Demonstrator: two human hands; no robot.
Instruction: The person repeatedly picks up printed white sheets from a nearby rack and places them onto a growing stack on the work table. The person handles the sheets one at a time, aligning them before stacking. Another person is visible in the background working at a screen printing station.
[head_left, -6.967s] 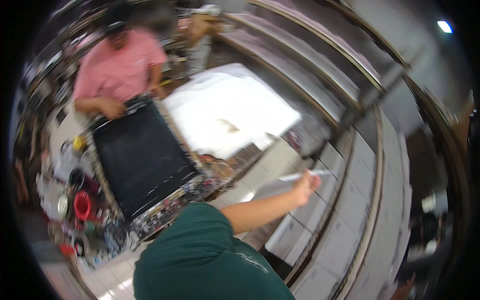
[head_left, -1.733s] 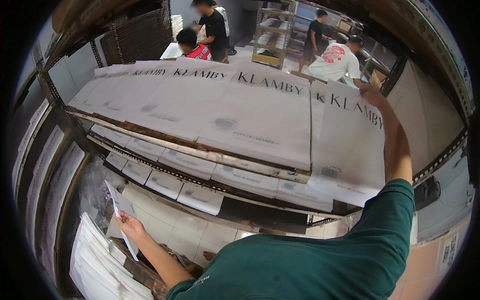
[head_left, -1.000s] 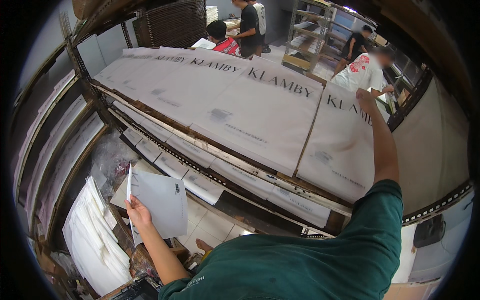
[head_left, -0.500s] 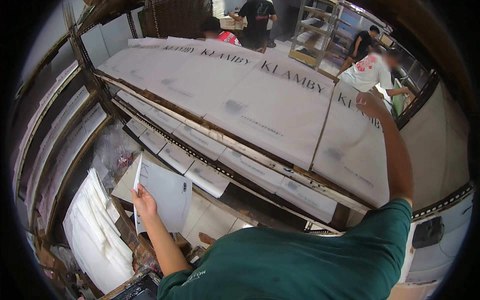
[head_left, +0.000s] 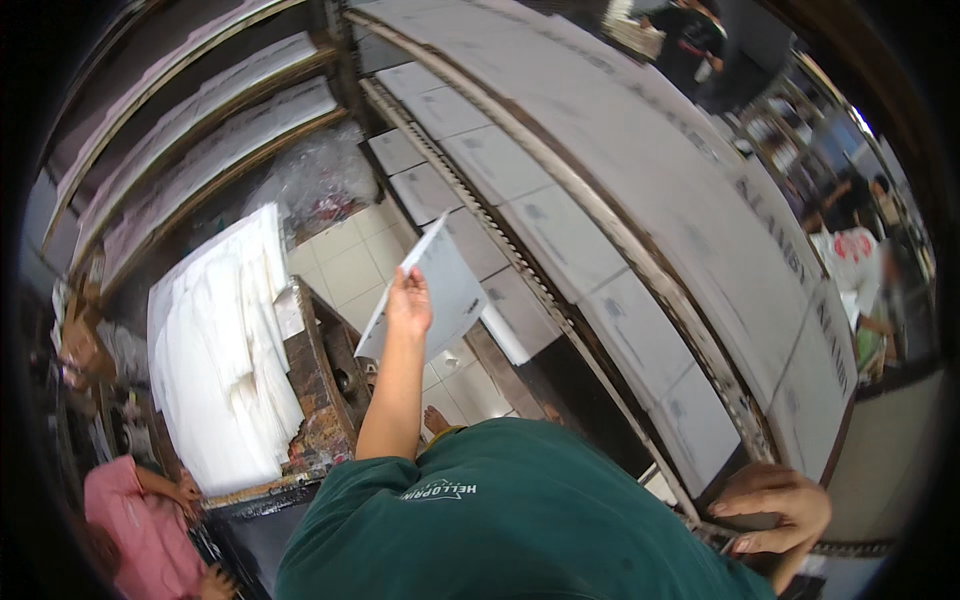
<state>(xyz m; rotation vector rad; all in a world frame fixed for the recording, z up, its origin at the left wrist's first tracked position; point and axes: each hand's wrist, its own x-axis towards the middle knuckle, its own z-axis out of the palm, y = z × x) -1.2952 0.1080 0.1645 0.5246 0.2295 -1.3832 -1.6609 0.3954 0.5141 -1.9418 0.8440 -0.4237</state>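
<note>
My left hand (head_left: 408, 305) is closed on the edge of a white printed sheet (head_left: 455, 290), which looks folded or doubled and hangs at a tilt before the rack. At the lower right, my right hand (head_left: 775, 508) is by the near end of the rack. Its fingers are loosely curled, with a gap to the thumb, and nothing shows between them. Large printed white sheets (head_left: 640, 165) lie in a row along the rack's top shelf, the lettering smeared by motion. More printed sheets (head_left: 565, 245) lie on the shelf below.
A thick fanned pile of white sheets (head_left: 215, 360) lies on a stained worktable (head_left: 318, 400) at left. Beyond are shelves of sheets (head_left: 200, 110) and crumpled clear plastic (head_left: 315, 180). A person in pink (head_left: 140, 520) is at lower left; others are beyond the rack.
The view has turned left. My right hand has come down from above the top-shelf sheets to the rack's near end. My left hand still holds its sheet. The person in pink has come into view.
</note>
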